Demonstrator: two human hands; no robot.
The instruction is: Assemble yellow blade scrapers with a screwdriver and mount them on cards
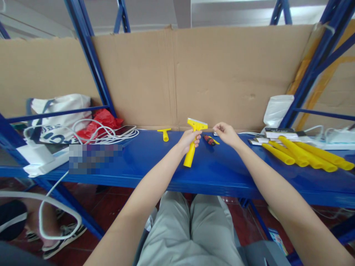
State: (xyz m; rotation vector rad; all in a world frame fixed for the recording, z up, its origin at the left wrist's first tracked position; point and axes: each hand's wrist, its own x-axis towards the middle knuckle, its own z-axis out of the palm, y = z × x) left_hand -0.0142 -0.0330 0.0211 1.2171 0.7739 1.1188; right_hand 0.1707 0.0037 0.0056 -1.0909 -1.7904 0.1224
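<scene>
My left hand [189, 141] is wrapped round the handle of a yellow scraper [189, 158], which I hold upright above the blue shelf with its wide head at the top. A pale strip runs along the head's upper edge. To the right of it, my right hand [225, 132] is closed with the fingertips pinched; whatever they hold is too small to make out. Between my hands a screwdriver [209, 140] with a red and black handle lies on the shelf, beside a small yellow piece [215, 141]. Farther left lies a short yellow T-shaped scraper head [165, 134].
Several yellow tubes [294, 150] lie piled at the right, by small white boxes [280, 133]. On the left are white cables [111, 135], a red plastic bag [101, 120], a cloth bag [62, 111] and a power strip [52, 162]. Cardboard [222, 74] walls the back.
</scene>
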